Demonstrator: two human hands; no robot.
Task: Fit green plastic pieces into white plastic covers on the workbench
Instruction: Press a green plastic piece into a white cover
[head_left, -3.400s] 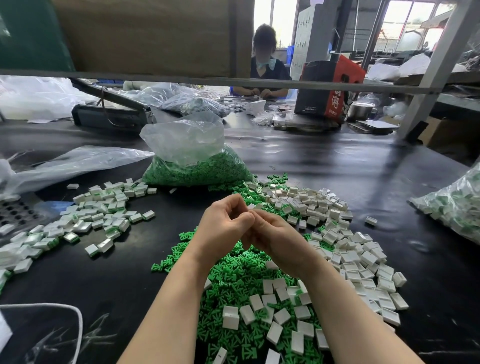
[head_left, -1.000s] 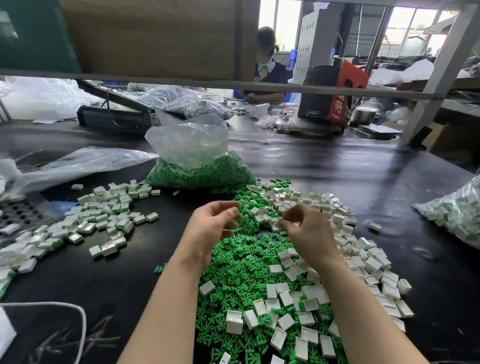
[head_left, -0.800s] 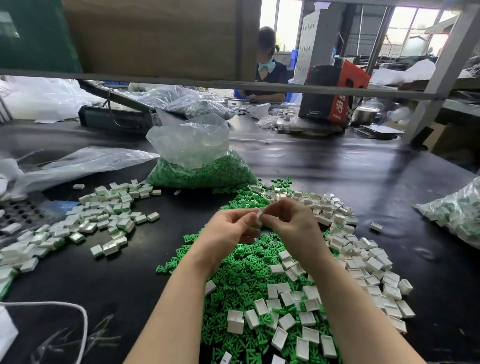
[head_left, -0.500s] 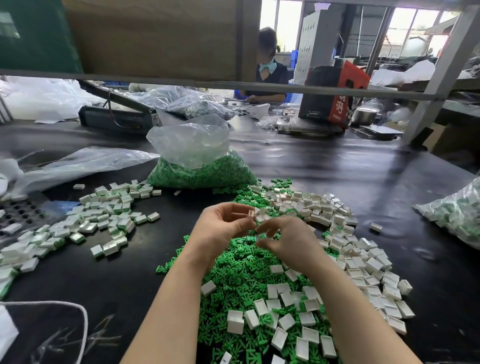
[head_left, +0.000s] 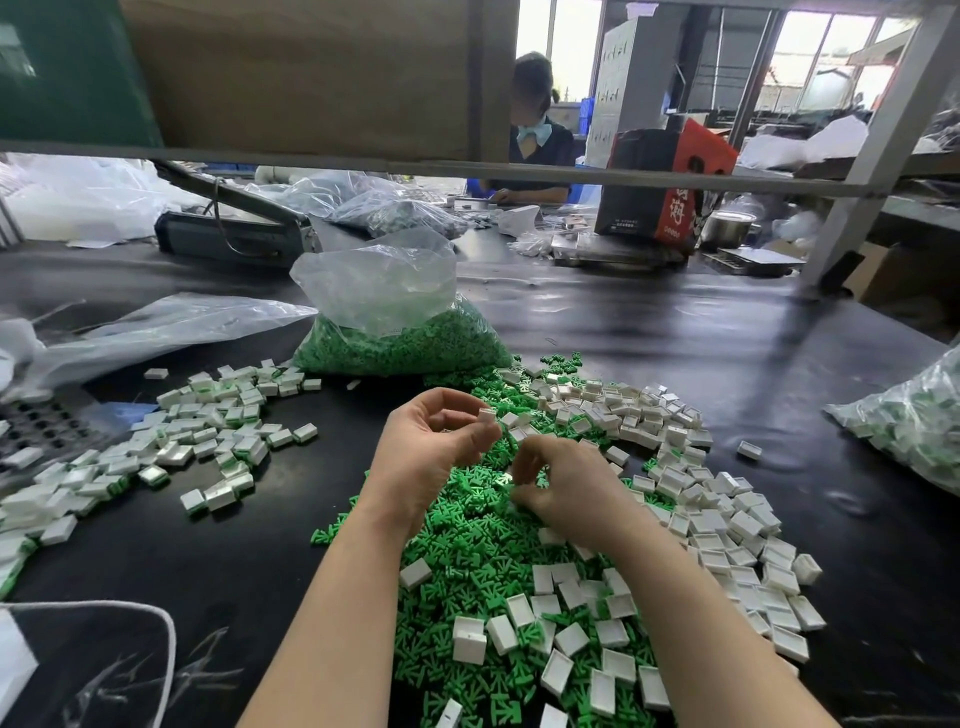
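At the centre of the black workbench (head_left: 675, 353), the left hand (head_left: 431, 457) pinches a white cover (head_left: 486, 415) at its fingertips, raised above the pile of green pieces (head_left: 467, 551). The right hand (head_left: 566, 491) curls low over the pile at 3 o'clock from the left; it seems to pinch a green piece, though its fingers hide this. Bare dark bench lies open at 7 o'clock and at 2 o'clock. Half a second ago the hands nearly met; now the right has dropped to the pile and they are apart. Loose white covers (head_left: 727, 519) crowd 4 o'clock. Finished pieces (head_left: 208, 431) spread at 9 o'clock, and a bag of green pieces (head_left: 395, 332) blocks 12 o'clock. Another bag (head_left: 914, 421) sits at the 3 o'clock edge.
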